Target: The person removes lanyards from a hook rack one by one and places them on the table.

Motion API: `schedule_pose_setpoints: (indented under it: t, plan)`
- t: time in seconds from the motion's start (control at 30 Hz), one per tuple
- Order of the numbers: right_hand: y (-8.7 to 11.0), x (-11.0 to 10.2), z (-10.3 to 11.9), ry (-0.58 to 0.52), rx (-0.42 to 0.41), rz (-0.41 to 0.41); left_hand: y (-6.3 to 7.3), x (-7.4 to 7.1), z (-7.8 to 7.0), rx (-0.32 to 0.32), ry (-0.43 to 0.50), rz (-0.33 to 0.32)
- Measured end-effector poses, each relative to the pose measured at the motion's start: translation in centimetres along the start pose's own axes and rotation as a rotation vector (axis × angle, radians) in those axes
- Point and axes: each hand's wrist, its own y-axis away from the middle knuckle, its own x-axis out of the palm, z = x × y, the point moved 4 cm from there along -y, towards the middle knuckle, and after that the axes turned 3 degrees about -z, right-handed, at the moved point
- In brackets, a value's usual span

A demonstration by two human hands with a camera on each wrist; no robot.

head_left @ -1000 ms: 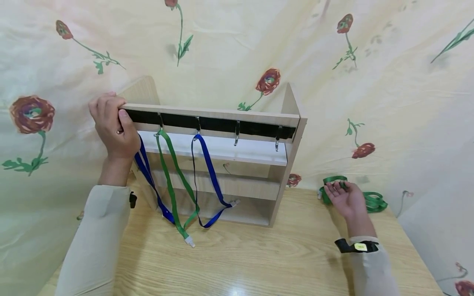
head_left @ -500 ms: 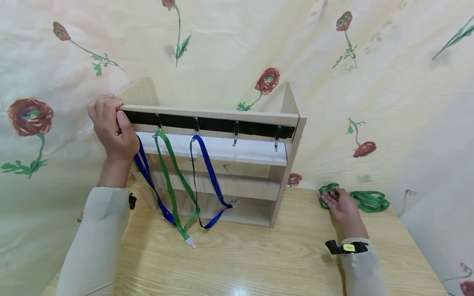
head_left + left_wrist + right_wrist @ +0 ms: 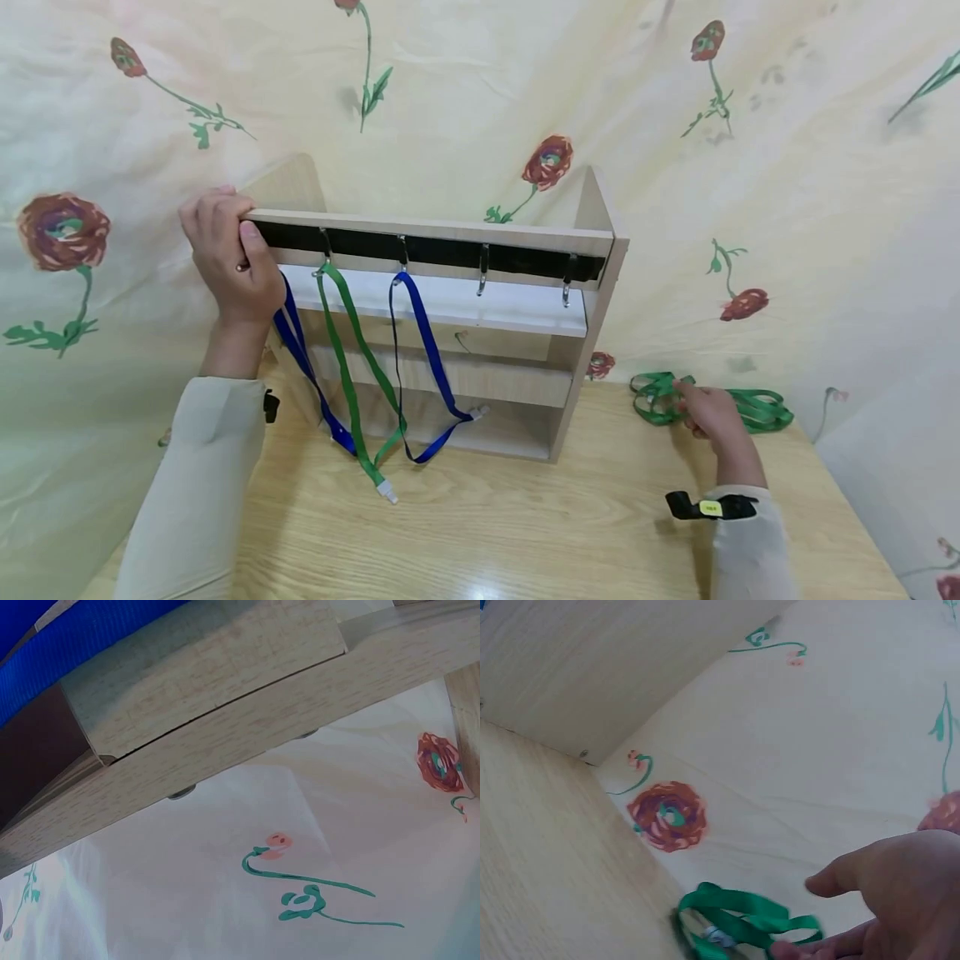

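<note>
My left hand (image 3: pixel 232 254) grips the upper left end of a wooden rack (image 3: pixel 450 225), thumb over its black strip. Beside that hand hangs a blue lanyard (image 3: pixel 300 350). A green lanyard (image 3: pixel 348 358) and another blue lanyard (image 3: pixel 427 333) hang from hooks to its right. At the table's back right, my right hand (image 3: pixel 716 417) reaches to a loosely looped green lanyard (image 3: pixel 652 385). In the right wrist view, fingertips meet the loops of this green lanyard (image 3: pixel 739 900), while the thumb (image 3: pixel 836 877) stands apart from them.
Two bare hooks (image 3: pixel 483 271) are on the rack's right half. A second coiled green lanyard (image 3: pixel 765 410) lies right of my right hand. Flower-patterned cloth (image 3: pixel 675 167) covers the wall behind. The wooden table (image 3: pixel 540 525) ends in a slanting right edge.
My right hand has come down from palm-up and turned over at the green lanyard, whose bundle now spreads into wider loops. My left hand keeps its place on the rack.
</note>
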Motion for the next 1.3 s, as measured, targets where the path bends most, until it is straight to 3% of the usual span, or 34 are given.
schedule_pose_setpoints:
  t: [0.17,0.33,0.6,0.93,1.13,1.3]
  plan:
    - [1.1,-1.1,1.5,0.161,-0.057,0.062,-0.2,0.0,0.0,-0.01,-0.009,0.012]
    - [2.3,-1.7,3.1,0.228,-0.114,0.068,-0.3,-0.1,0.0,-0.018,-0.007,0.011]
    - [4.2,-1.6,6.0,0.112,-0.264,0.029,-0.1,-0.2,0.2,-0.015,0.012,-0.011]
    - [8.7,-0.6,10.5,-0.005,-0.426,0.002,0.0,-0.1,0.0,-0.024,-0.001,0.013]
    - [10.7,0.0,12.2,-0.051,-0.503,-0.009,-0.1,0.0,-0.5,-0.032,-0.003,0.015]
    - [12.5,0.7,13.5,-0.036,-0.558,-0.051,0.0,-0.1,0.0,-0.017,-0.011,0.018]
